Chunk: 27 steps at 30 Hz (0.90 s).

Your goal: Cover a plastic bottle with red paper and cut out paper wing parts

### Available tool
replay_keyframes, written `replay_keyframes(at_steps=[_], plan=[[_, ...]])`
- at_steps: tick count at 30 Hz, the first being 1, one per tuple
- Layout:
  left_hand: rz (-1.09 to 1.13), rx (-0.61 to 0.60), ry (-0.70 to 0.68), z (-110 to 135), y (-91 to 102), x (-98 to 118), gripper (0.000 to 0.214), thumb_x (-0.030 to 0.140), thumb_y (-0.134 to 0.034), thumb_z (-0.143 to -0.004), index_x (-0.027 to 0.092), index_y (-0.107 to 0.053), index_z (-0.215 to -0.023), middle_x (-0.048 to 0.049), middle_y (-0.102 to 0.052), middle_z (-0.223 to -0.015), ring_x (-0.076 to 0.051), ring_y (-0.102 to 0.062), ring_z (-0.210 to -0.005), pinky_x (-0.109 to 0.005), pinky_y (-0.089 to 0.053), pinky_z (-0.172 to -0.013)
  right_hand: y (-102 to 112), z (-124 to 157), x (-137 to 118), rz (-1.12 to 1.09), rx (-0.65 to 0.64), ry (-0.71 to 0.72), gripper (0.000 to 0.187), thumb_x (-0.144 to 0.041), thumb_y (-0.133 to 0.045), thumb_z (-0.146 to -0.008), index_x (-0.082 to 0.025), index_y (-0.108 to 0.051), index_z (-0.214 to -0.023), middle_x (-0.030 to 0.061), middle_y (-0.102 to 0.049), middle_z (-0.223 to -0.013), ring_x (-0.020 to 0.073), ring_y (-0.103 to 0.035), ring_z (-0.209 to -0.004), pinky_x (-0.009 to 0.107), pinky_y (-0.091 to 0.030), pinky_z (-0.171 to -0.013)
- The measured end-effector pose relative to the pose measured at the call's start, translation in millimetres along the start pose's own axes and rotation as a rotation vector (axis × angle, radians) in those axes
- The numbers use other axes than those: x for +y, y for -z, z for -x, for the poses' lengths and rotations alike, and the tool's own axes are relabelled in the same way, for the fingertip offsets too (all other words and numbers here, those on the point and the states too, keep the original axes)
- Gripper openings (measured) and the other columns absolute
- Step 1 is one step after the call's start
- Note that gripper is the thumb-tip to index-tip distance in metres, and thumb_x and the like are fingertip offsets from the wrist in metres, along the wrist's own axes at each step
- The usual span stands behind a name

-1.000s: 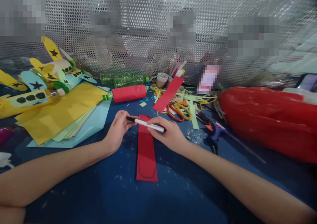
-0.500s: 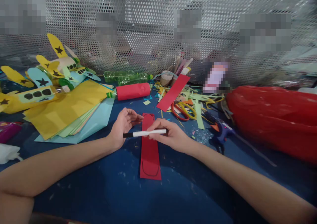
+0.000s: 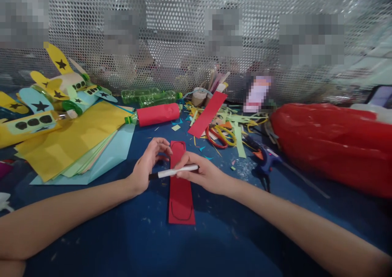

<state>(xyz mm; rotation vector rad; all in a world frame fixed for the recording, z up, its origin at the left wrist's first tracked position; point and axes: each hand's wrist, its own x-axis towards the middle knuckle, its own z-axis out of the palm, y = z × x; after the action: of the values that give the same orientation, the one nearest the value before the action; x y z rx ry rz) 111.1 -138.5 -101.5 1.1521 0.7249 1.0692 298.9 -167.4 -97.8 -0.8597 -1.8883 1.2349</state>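
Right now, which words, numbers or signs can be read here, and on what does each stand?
No word or number can be read.
Black stars, no letters: on the paper planes.
Black curved lines, no letters: at both ends of the red strip.
Marker in the right hand: no print visible.
Pixelated thing by the mesh: unreadable.

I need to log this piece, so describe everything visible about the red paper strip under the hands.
The red paper strip is a long, narrow rectangle of thin paper. It lies flat on the blue table, its length running away from the person. Dark pen curves are drawn at its near and far ends, rounding both. The right hand rests across its middle, holding a white marker crosswise above it. The left hand sits by its far left edge; contact is unclear.
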Motion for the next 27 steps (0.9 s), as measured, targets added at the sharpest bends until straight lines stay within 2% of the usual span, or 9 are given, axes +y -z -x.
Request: replay_keyframes(at_steps=[4,7,9,13,14,16,18,21,27], plan=[[0.058,0.079,0.021,-4,-0.9,-2,0.035,0.050,-0.040,-0.092,0.019,-0.055,-0.089,-0.0020,-0.057,-0.076,-0.017,-0.055,-0.077,-0.029,-0.046,-0.072,13,-4,-14,0.100,-0.062,0.026,0.012,-0.029,-0.059,-0.089,-0.018,-0.061,-0.093,0.0029,-0.066,-0.084,0.0113,-0.060,-0.073,0.024,-0.047,-0.066],[0.075,0.159,0.004,-7,-0.4,-5,0.035,0.047,-0.038,-0.093,0.018,-0.056,-0.086,-0.0016,-0.056,-0.075,-0.016,-0.056,-0.074,-0.029,-0.047,-0.071,43,-9,-22,0.262,-0.008,0.076,0.016,-0.029,-0.059,-0.087,-0.018,-0.066,-0.096,0.0030,-0.068,-0.081,0.0116,-0.060,-0.065,0.023,-0.045,-0.059],[0.055,0.179,-0.007,-8,0.3,-7,0.032,0.043,-0.038,-0.094,0.018,-0.056,-0.085,-0.0013,-0.056,-0.075,-0.015,-0.055,-0.073,-0.029,-0.047,-0.072,72,-11,-21,0.442,0.168,0.060,0.017,-0.029,-0.056,-0.085,-0.018,-0.067,-0.093,0.0004,-0.066,-0.067,0.0127,-0.058,-0.056,0.024,-0.042,-0.053],[-0.012,0.149,-0.018,-8,0.3,-9,0.029,0.040,-0.039,-0.094,0.018,-0.057,-0.085,-0.0011,-0.054,-0.079,-0.015,-0.055,-0.076,-0.029,-0.047,-0.074,132,-7,-2,0.945,0.809,-0.122,0.021,-0.023,-0.051,-0.079,-0.019,-0.069,-0.089,0.0053,-0.072,-0.079,0.0194,-0.062,-0.063,0.030,-0.044,-0.062],[-0.030,0.146,-0.020,-8,-0.2,-8,0.029,0.040,-0.039,-0.093,0.018,-0.056,-0.085,-0.0011,-0.054,-0.079,-0.015,-0.054,-0.076,-0.029,-0.046,-0.074,144,-5,5,1.037,0.830,-0.207,0.023,-0.024,-0.052,-0.079,-0.019,-0.070,-0.091,0.0064,-0.072,-0.079,0.0210,-0.062,-0.062,0.031,-0.044,-0.062],[-0.089,0.130,-0.018,-7,-1.4,-7,0.027,0.038,-0.040,-0.093,0.019,-0.055,-0.083,-0.0008,-0.053,-0.079,-0.014,-0.053,-0.076,-0.029,-0.046,-0.075,164,-1,20,1.168,0.752,-0.332,0.028,-0.025,-0.051,-0.079,-0.018,-0.070,-0.097,0.0086,-0.072,-0.079,0.0251,-0.064,-0.068,0.033,-0.045,-0.064],[-0.194,0.100,-0.020,-6,-2.3,-5,0.023,0.034,-0.042,-0.091,0.019,-0.055,-0.080,-0.0003,-0.053,-0.079,-0.014,-0.052,-0.076,-0.028,-0.045,-0.076,175,2,32,1.227,0.607,-0.334,0.032,-0.022,-0.048,-0.080,-0.016,-0.070,-0.103,0.0121,-0.072,-0.093,0.0274,-0.066,-0.085,0.035,-0.047,-0.074],[-0.340,0.073,-0.018,-5,-2.2,-3,0.016,0.029,-0.045,-0.088,0.020,-0.056,-0.080,0.0002,-0.054,-0.081,-0.014,-0.052,-0.078,-0.028,-0.044,-0.078,178,2,40,1.371,0.562,-0.289,0.029,-0.023,-0.049,-0.082,-0.013,-0.072,-0.097,0.0185,-0.066,-0.114,0.0322,-0.057,-0.111,0.043,-0.042,-0.093],[-0.424,0.070,-0.010,-4,-1.7,-4,0.014,0.029,-0.046,-0.086,0.020,-0.056,-0.082,-0.0006,-0.055,-0.087,-0.015,-0.054,-0.083,-0.030,-0.044,-0.083,147,-6,32,1.274,0.375,-0.555,0.033,-0.046,-0.056,-0.083,-0.017,-0.065,-0.095,0.0090,-0.071,-0.083,0.0243,-0.065,-0.076,0.032,-0.044,-0.066]])
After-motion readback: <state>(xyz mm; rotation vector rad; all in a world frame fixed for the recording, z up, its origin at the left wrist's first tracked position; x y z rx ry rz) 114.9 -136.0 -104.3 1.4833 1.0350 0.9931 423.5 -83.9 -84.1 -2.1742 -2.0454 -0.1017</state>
